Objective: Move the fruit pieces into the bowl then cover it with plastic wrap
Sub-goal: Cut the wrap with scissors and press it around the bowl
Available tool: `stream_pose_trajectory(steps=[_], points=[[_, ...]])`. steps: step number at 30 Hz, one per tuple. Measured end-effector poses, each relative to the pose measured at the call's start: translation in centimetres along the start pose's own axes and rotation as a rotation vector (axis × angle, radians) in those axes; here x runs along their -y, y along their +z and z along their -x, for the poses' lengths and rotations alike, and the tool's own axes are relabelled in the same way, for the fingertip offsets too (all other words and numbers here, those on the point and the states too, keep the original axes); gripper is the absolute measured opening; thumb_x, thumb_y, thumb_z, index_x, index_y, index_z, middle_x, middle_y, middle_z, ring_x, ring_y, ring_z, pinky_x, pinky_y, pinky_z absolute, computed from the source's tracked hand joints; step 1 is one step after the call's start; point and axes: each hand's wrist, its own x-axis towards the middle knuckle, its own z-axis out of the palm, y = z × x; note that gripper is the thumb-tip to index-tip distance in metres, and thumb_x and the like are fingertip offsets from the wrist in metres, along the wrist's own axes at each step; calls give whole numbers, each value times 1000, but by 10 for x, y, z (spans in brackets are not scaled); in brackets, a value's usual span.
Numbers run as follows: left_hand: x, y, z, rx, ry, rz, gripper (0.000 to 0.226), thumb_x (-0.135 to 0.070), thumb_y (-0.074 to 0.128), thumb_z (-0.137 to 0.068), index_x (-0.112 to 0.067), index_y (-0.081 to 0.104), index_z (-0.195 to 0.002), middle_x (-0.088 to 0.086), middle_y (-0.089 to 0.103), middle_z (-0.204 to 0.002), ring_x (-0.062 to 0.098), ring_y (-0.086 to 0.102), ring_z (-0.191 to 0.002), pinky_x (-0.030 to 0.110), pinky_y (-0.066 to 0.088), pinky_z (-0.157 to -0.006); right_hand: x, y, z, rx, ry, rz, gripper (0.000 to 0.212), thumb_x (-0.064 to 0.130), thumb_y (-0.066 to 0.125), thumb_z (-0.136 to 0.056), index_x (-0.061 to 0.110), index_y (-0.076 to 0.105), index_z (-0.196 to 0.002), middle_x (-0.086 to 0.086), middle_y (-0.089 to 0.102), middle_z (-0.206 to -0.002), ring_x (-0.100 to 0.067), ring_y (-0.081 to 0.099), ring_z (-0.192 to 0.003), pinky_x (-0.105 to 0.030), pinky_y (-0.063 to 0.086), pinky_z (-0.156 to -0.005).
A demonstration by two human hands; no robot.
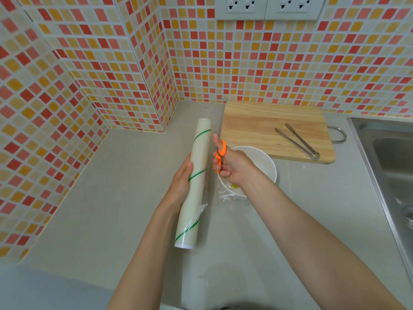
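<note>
Over a grey counter (111, 198), I watch the left hand (182, 182) wrapped around a plastic wrap roll (195, 182), held tilted above the surface; right hand (232, 166) closed through orange scissors (220, 153), just beside the roll, above the white bowl (266, 164); yellow fruit pieces (234, 186) inside it; tongs (297, 140) on the cutting board (257, 121) behind

I'm looking at a home kitchen corner: orange-and-red mosaic wall tiles (93, 70) fill the upper frame above a grey countertop (116, 186). A steel sink (388, 153) sits at the right edge, wall sockets (268, 6) at top, a wooden cutting board (257, 124) centre right.
</note>
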Motion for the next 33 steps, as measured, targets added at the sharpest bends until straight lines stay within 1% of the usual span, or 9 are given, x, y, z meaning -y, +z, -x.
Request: stream_pose_trajectory(steps=[3, 5, 8, 12, 26, 28, 30, 31, 33], points=[[-1, -2, 1, -3, 0, -9, 42, -29, 29, -101, -30, 37, -142, 27, 42, -142, 44, 48, -122, 60, 34, -102, 5, 2, -4, 63, 56, -27, 51, 64, 59, -73, 18, 43, -62, 4, 47, -40, -5, 43, -28, -14, 16, -26], [-1, -4, 2, 1, 7, -7, 43, -29, 28, -101, -28, 36, -143, 25, 49, -136, 41, 55, -112, 52, 45, -93, 7, 2, -6, 89, 89, -47, 52, 66, 57, -74, 17, 42, -62, 4, 45, -45, -4, 42, -28, -14, 16, -25], [-2, -6, 4, 25, 4, 12, 43, -30, 29, -101, -29, 36, -143, 11, 63, -107, 18, 62, -73, 28, 52, -61, 11, 4, -10, 96, 94, -64, 50, 64, 55, -77, 17, 40, -65, 4, 39, -57, -2, 39, -26, -14, 14, -24], [0, -10, 8, 49, -1, 85, 41, -33, 30, -100, -31, 39, -140, 2, 66, -83, 14, 60, -58, 25, 50, -49, 15, 5, -13, 117, 101, -78, 51, 64, 56, -75, 16, 42, -65, 3, 41, -57, -3, 41, -28, -14, 14, -25], [11, -28, 29, 84, -61, 268, 43, -39, 35, -95, -24, 48, -133, 7, 67, -82, 18, 58, -57, 25, 49, -51, 34, 4, -17, 100, 72, -114, 43, 57, 56, -80, 19, 40, -66, 9, 42, -32, -2, 36, -25, -12, 13, -25], [11, -31, 30, 31, -54, 263, 43, -38, 35, -95, -25, 45, -136, 7, 68, -91, 19, 61, -65, 28, 51, -58, 37, 1, -16, 129, 64, -67, 45, 60, 54, -80, 19, 41, -65, 8, 44, -35, -2, 38, -27, -12, 14, -26], [10, -33, 25, -61, -26, 88, 45, -30, 32, -98, -31, 37, -142, 5, 59, -126, 21, 60, -103, 37, 48, -89, 39, -3, -12, 206, 61, 17, 47, 64, 54, -77, 19, 44, -66, 4, 49, -46, -5, 45, -35, -12, 20, -27], [10, -33, 22, -99, -20, -38, 48, -24, 30, -98, -30, 28, -146, 2, 44, -145, 19, 48, -125, 37, 36, -105, 40, -6, -8, 257, 62, 56, 47, 65, 55, -75, 19, 47, -69, 1, 52, -54, -8, 49, -41, -13, 24, -28], [11, -32, 16, -135, -55, -290, 57, -18, 32, -98, -27, 12, -150, -6, 19, -158, 12, 24, -142, 25, 19, -111, 42, -11, 1, 343, 56, 132, 48, 65, 57, -70, 19, 49, -77, -2, 54, -63, -13, 53, -52, -15, 30, -31]])
